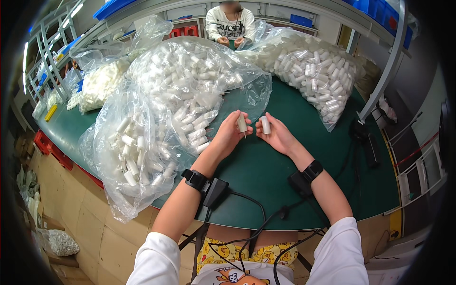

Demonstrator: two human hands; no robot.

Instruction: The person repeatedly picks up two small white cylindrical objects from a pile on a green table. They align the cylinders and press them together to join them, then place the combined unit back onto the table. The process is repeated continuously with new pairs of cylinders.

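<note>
My left hand (229, 133) is closed around a small off-white plastic cylinder (242, 123), held upright above the green table (294, 190). A thin piece sticks out below it by the fingers; I cannot make out what it is. Close beside it, my right hand (281, 138) pinches a white plastic cylinder (265, 125) with a slightly wider top rim. The two cylinders are apart, with a small gap between my hands. Just left of my hands, an opened clear plastic bag (180, 61) spills similar white cylinders.
Another clear bag of cylinders (327, 71) lies at the right, and a bag of cream-coloured parts (102, 85) at the far left. Black cables (261, 228) run from my wrist straps toward my lap. Across the table sits a person (230, 23). A metal post (387, 61) rises at the right.
</note>
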